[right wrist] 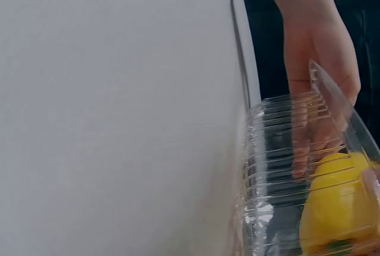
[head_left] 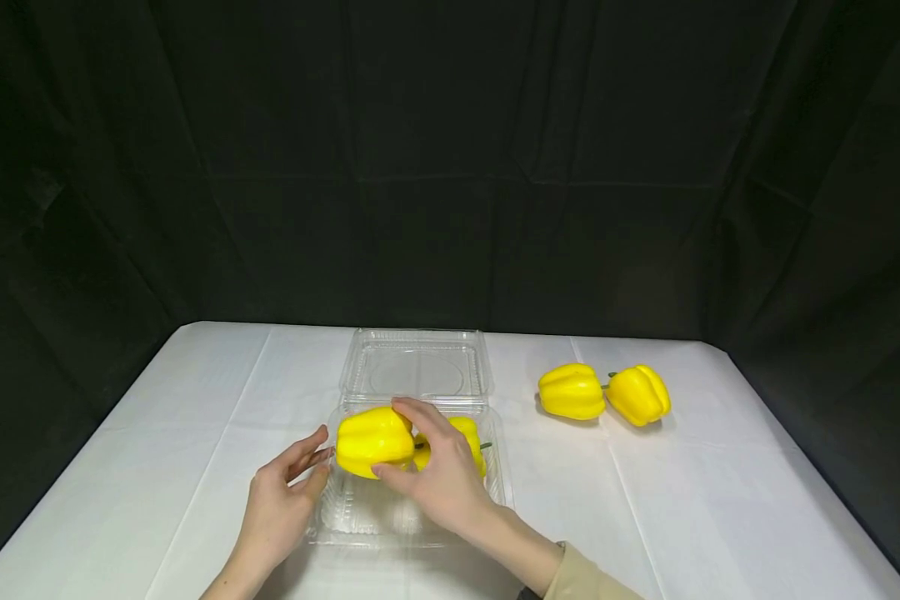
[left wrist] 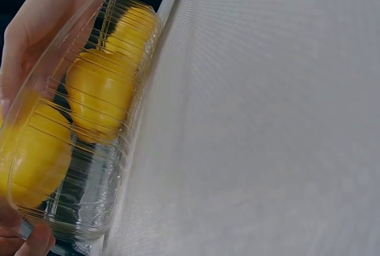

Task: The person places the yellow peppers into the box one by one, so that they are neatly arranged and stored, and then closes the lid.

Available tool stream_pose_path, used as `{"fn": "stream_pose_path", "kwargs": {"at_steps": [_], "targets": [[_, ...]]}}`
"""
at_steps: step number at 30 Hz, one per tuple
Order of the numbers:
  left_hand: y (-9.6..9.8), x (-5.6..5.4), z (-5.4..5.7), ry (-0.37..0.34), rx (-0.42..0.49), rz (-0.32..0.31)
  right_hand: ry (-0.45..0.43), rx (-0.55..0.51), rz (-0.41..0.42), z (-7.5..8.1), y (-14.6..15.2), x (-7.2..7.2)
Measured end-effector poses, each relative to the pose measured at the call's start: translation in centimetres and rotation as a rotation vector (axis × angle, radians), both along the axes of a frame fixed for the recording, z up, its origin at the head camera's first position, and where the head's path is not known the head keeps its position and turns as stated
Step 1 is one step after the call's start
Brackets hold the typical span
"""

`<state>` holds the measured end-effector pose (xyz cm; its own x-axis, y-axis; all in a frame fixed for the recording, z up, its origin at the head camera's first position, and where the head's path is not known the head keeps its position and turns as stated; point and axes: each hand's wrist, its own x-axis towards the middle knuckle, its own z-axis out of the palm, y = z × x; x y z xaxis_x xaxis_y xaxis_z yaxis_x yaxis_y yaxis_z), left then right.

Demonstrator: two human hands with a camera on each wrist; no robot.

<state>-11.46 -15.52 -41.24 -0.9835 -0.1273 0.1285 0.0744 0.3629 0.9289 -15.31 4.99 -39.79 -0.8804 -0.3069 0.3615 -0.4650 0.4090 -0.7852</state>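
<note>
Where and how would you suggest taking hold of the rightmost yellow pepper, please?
I'd probably grip the rightmost yellow pepper across its lobed body, coming from above and the right in the head view. It lies on its side, stem pointing towards the neighbouring pepper, which crowds that end; its rounded right end looks free.

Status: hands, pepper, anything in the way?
Left hand at left edge of box. Right hand grips pepper over it. Lid open, out of the way.

The white-covered desk (head_left: 720, 483) is supporting an open, hinged clear container (head_left: 371, 510) and, apart from it to the right, two yellow bell peppers (head_left: 572, 392) lying side by side.
</note>
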Motion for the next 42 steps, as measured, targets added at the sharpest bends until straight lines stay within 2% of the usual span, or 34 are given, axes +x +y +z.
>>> {"fn": "stream_pose_path", "kwargs": {"at_steps": [5,10,18,36,42], "targets": [[0.0,0.0,0.0,0.002,-0.004,0.002,0.035,0.013,0.011,-0.5,-0.1,-0.1],[0.0,0.0,0.0,-0.003,0.005,0.003,0.074,0.072,0.0,-0.8,-0.3,-0.1],[0.0,0.0,0.1,-0.017,0.012,0.005,0.077,0.153,-0.009,-0.9,-0.5,0.1],[0.0,0.0,0.1,-0.014,0.003,0.012,0.163,0.34,-0.03,-1.2,-0.6,0.2],[0.0,0.0,0.1,-0.013,0.002,0.011,0.186,0.356,-0.024,-1.2,-0.6,0.1]]}}
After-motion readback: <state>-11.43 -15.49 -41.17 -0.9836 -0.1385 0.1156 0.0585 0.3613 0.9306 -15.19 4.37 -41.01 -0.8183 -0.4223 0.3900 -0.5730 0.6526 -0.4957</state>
